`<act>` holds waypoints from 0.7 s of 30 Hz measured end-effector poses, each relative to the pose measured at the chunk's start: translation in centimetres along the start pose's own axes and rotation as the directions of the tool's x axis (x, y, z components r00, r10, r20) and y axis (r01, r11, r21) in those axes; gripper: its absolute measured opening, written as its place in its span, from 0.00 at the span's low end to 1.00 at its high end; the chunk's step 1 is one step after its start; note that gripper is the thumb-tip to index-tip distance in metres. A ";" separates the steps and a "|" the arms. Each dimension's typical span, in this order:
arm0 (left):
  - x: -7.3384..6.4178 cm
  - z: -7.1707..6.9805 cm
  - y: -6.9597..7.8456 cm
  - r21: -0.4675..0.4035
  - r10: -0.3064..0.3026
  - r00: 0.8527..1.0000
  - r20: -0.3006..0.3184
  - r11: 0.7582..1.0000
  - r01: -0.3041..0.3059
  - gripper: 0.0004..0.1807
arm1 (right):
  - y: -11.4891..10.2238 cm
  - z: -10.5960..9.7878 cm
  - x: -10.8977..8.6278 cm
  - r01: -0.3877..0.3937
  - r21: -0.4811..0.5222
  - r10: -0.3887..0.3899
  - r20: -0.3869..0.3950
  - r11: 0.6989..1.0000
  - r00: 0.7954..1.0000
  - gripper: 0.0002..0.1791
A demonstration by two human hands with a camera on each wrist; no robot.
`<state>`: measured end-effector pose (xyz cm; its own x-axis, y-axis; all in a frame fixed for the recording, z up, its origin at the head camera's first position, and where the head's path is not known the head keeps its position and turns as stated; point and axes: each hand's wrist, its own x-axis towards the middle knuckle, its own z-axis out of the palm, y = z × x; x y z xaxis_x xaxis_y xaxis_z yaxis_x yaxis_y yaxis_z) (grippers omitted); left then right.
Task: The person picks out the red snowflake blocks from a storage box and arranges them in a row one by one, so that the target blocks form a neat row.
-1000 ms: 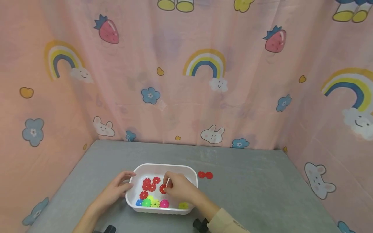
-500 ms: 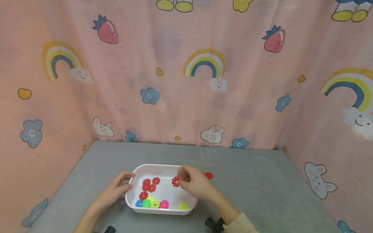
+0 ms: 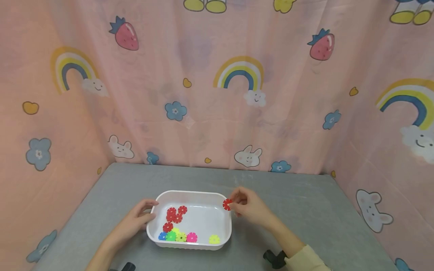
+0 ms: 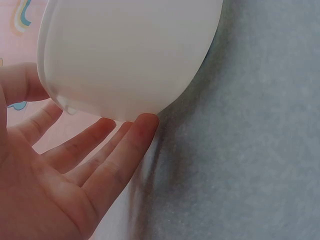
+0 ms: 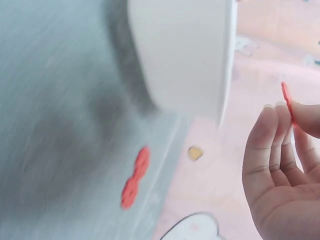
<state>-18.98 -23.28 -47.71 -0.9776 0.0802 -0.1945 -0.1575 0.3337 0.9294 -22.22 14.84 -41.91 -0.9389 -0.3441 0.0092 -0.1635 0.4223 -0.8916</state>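
Note:
My right hand (image 3: pixel 251 207) pinches a red notched plastic disc (image 3: pixel 227 204) between thumb and fingertips, at the right end of the white tray (image 3: pixel 190 246). In the right wrist view the red disc (image 5: pixel 286 97) is held edge-on, off the table. My left hand (image 3: pixel 137 216) touches the tray's left end with its fingers fairly straight; in the left wrist view the fingertips (image 4: pixel 146 122) rest against the outer wall. Inside the tray lie several red discs (image 3: pixel 171 217), plus blue, green, pink (image 3: pixel 191 237) and yellow (image 3: pixel 214 239) ones.
Two red discs (image 5: pixel 135 177), end to end, lie on the grey table (image 3: pixel 305 218) beyond the tray's right end; my right hand hides them in the head view. A pink patterned curtain (image 3: pixel 203 124) surrounds the table at the back and sides.
My right hand has carried the red disc rightward from inside the tray to its right rim, now covering the two red discs on the table. The left hand stays in place.

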 end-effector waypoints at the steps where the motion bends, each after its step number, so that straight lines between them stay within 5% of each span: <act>1: 0.0 0.0 0.0 -0.002 0.002 1.000 0.000 1.000 -0.002 0.22 | 0.2 -0.4 0.0 -0.009 0.000 0.009 -0.006 1.000 1.000 0.08; 14: -0.1 0.0 0.0 -0.008 0.015 1.000 -0.002 1.000 -0.015 0.22 | 4.4 -4.6 0.1 -0.036 -0.071 0.029 -0.098 0.997 0.995 0.07; 21: 0.0 0.1 0.0 -0.005 0.015 1.000 -0.005 1.000 -0.015 0.22 | 6.3 -5.8 0.5 -0.125 -0.013 0.123 -0.127 0.992 0.984 0.08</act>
<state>-18.94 -23.22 -47.74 -0.9806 0.0800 -0.1788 -0.1435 0.3277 0.9338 -25.50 22.21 -44.88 -0.9827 -0.1801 -0.0428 -0.0484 0.4732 -0.8796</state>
